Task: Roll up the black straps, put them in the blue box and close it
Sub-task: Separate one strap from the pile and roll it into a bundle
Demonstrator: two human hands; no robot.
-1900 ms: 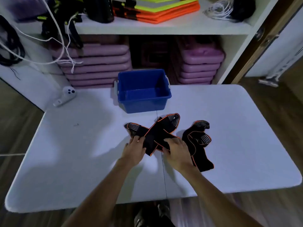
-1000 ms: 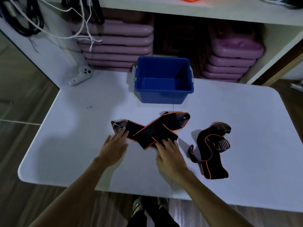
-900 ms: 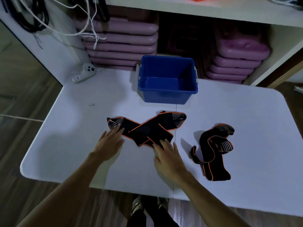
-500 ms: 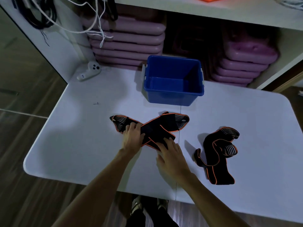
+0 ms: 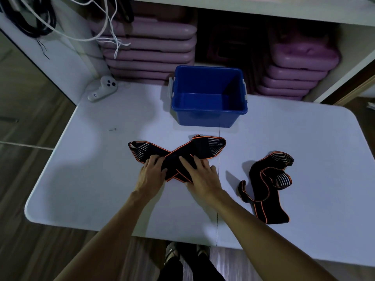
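A black strap with orange edging [image 5: 199, 148] lies folded into a cross on the white table [image 5: 91, 179], just in front of the blue box [image 5: 209, 117], which stands open and looks empty. My left hand [image 5: 151, 173] curls its fingers over the strap at the crossing. Beside it, my right hand [image 5: 200, 176] lies flat on the strap's near end with its fingers spread. A second black strap [image 5: 265, 185] sits loosely crumpled to the right, apart from both hands.
A white controller [image 5: 103, 88] and a small screw [image 5: 112, 129] lie at the table's back left. Stacked purple cases [image 5: 150, 49] fill the shelf behind the box, and white cords [image 5: 105, 31] hang there. My feet show under the near table edge.
My left hand slid right from the strap's left end onto the crossing and closed on it. My right hand moved forward onto the strap. The camera view shifted slightly.
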